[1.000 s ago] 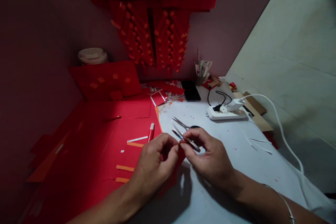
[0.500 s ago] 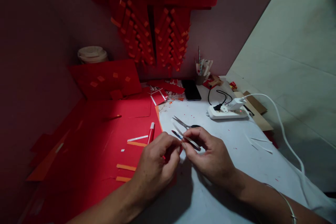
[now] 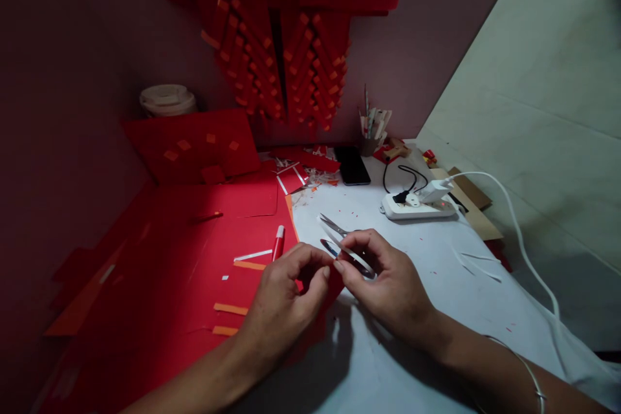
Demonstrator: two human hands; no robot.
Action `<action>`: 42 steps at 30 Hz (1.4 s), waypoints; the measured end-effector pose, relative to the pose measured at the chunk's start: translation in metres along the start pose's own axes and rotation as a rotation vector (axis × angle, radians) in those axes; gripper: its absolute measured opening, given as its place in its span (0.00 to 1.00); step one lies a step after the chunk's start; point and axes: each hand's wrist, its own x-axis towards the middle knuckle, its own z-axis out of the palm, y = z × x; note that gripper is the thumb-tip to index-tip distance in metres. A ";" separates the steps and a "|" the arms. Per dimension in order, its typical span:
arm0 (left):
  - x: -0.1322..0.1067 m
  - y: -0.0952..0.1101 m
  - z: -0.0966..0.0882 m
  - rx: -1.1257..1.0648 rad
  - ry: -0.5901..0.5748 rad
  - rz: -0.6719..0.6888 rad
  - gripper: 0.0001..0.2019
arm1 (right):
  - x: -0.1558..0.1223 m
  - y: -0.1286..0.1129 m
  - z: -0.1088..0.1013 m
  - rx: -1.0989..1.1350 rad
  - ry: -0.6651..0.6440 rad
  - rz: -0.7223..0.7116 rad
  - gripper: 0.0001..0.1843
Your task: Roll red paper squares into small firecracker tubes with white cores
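Across a white-covered surface (image 3: pixel 451 284), a large red sheet (image 3: pixel 213 284) spreads at the left. Above and behind the red sheet hangs a red paper decoration (image 3: pixel 315 68), with slanting rows of orange-ended pieces. At the red sheet's far edge leans a red board (image 3: pixel 194 158) bearing orange squares.

The person's left hand (image 3: pixel 288 291) is over the right side of the red sheet, thumb and forefinger curled towards each other; what they hold, if anything, cannot be made out. The right hand (image 3: pixel 388 281), just right of the red sheet, appears to pinch a thin white strip (image 3: pixel 334 236), its fingertips close to those of the left.

Well to the right of the red sheet lies a white power strip (image 3: pixel 420 208) with plugs in it. Beyond the sheet's far right corner is a black phone (image 3: pixel 354 167).

Just right of the red sheet, behind the right hand, are scissors (image 3: pixel 332 224), partly hidden. On the sheet are a white-capped red tube (image 3: pixel 278 242), orange strips (image 3: pixel 230 309) and a tiny white square (image 3: pixel 225 278).
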 end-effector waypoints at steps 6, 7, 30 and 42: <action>0.003 -0.002 0.000 -0.158 -0.013 -0.121 0.06 | 0.002 0.000 0.000 0.060 -0.003 0.033 0.09; 0.004 -0.003 0.000 -0.183 -0.010 -0.139 0.06 | 0.002 0.001 -0.001 0.074 0.001 0.035 0.09; 0.002 0.000 0.002 -0.074 0.026 -0.113 0.06 | 0.002 0.001 0.002 0.070 -0.016 0.063 0.11; 0.001 -0.003 0.005 -0.121 0.031 -0.112 0.06 | 0.004 0.001 0.003 0.098 -0.036 0.085 0.10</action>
